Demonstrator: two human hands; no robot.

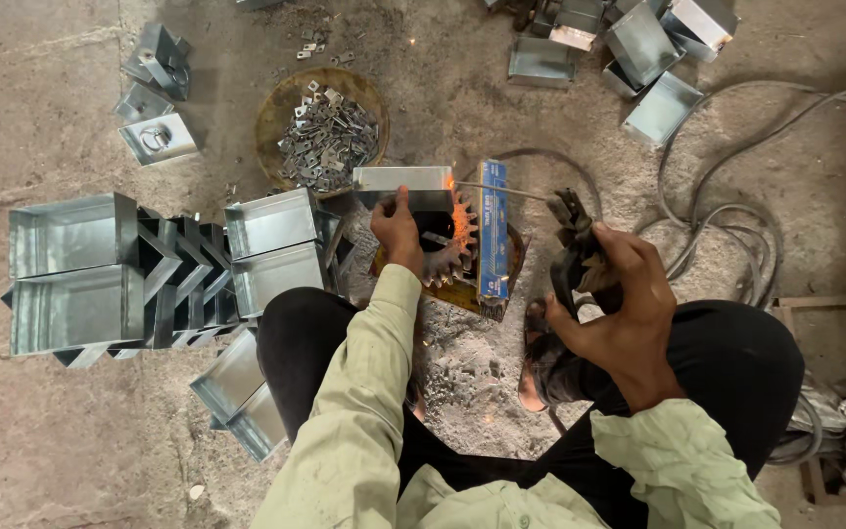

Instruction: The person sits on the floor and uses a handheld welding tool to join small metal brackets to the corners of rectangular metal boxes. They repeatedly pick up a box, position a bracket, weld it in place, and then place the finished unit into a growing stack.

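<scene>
As we looked down from head height, we saw the left hand point(399, 230) pressed on a small metal box point(405, 186), fingers closed over its near wall, apparently to keep it steady on the toothed gear point(450, 247) that served as a rest. The box sat on the floor just ahead of the knees, beside a blue packet point(493, 240) standing on a yellow plate point(457, 292). The right hand point(619, 304) was wrapped tightly around a dark welding holder point(574, 250), whose thin rod point(501, 191) reached leftward so that its tip met the box's right edge, where we noted an orange glow and sparks. We judged the rod was held nearly level to reach the seam from the side. The left forearm, in a pale green sleeve point(364, 392), ran straight forward; the right wrist was bent inward, palm facing left. A round tray of small metal pieces point(325, 132) lay just beyond the box, finished boxes point(149, 274) were stacked to the left, and grey cables point(727, 225) looped on the right.
</scene>
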